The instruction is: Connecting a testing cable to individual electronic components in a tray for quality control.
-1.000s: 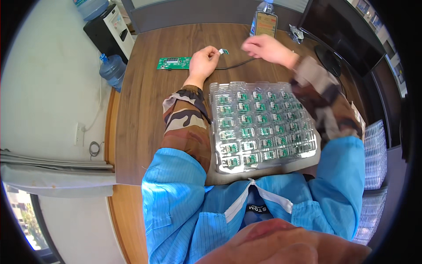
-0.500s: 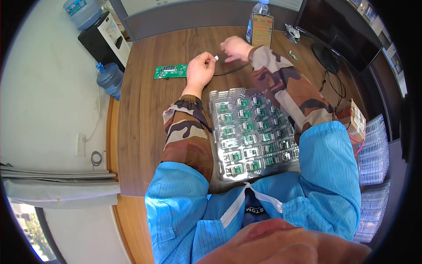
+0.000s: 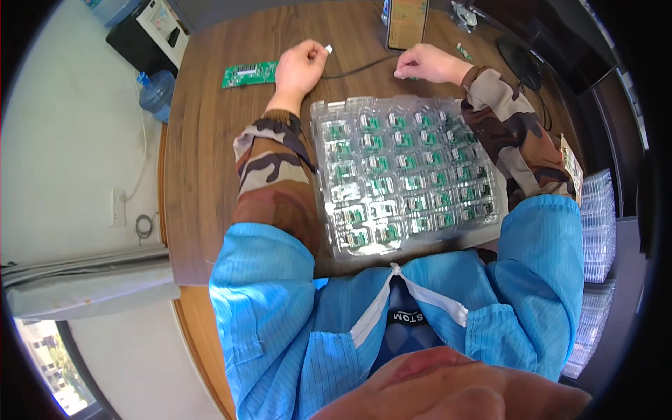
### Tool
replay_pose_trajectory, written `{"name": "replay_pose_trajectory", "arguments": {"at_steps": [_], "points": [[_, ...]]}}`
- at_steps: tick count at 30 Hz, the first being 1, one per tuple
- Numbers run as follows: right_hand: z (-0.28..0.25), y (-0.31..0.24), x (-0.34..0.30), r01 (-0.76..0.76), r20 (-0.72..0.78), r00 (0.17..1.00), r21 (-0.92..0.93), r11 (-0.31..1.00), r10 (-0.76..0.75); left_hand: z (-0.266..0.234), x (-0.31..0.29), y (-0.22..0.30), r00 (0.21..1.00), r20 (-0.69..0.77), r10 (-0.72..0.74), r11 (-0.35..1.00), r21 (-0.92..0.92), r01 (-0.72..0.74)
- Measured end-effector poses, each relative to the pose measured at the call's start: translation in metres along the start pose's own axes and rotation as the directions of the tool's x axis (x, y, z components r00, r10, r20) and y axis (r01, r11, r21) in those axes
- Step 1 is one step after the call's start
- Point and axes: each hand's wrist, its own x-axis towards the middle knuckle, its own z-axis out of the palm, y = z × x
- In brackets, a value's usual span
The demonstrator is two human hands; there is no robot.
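- Behind everything, my head view gives me a pale wall [image 3: 84,161] and a brown wooden desk [image 3: 203,175]; clock directions below take twelve as the desk's far edge.
- Left hand [image 3: 299,68]: thumb and finger are pinched together on a small white piece [image 3: 329,50], which pokes out toward two o'clock.
- Right hand [image 3: 434,64]: its fingertips bunch close together, and a green edge [image 3: 413,78] shows beneath; I cannot tell whether they grip it or hover over it.
- The relation I mind most: from the white piece, the right fingertips lie between three and four o'clock, well apart from it. The left hand is the one already on it.
- The green board [image 3: 248,74] lies at the left hand's nine o'clock, long axis running nine to three, its right end hidden by that hand.
- A black cable [image 3: 367,68] runs from the left hand toward three o'clock.
- The clear tray [image 3: 406,175] of small green boards sits at the right hand's six o'clock.
- Off the right hand, a phone [image 3: 406,28] stands at eleven and a loose green piece [image 3: 463,50] lies at two.
- Writing: pale letters on the dark inner shirt [image 3: 402,336] are legible, though I leave them uncopied; the phone's print is too small for me.
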Motion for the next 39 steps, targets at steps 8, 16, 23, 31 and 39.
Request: {"name": "replay_pose_trajectory", "arguments": {"at_steps": [8,16,23,31,39], "points": [[0.000,0.014,-0.025,0.115,-0.209,0.970,-0.050,0.992,-0.123,0.006,0.006,0.019,0.997,0.080,0.001,0.998,0.059,-0.006],[0.018,-0.115,-0.074,0.463,-0.149,0.876,-0.005,0.886,-0.459,0.005,0.006,0.008,0.980,0.163,-0.111,0.942,0.332,0.052],[0.041,-0.155,-0.094,0.686,-0.075,0.727,0.082,0.723,-0.682,-0.004,-0.002,0.004,0.997,0.015,0.072,0.997,0.034,-0.073],[0.062,-0.162,-0.096,0.758,-0.009,0.635,-0.185,0.626,-0.772,0.006,0.010,-0.009,0.993,0.108,-0.036,0.983,0.184,0.016],[0.030,-0.147,-0.071,0.523,0.006,0.818,0.407,0.749,-0.575,0.003,-0.001,0.003,0.999,0.007,0.041,0.993,0.112,-0.041]]}}
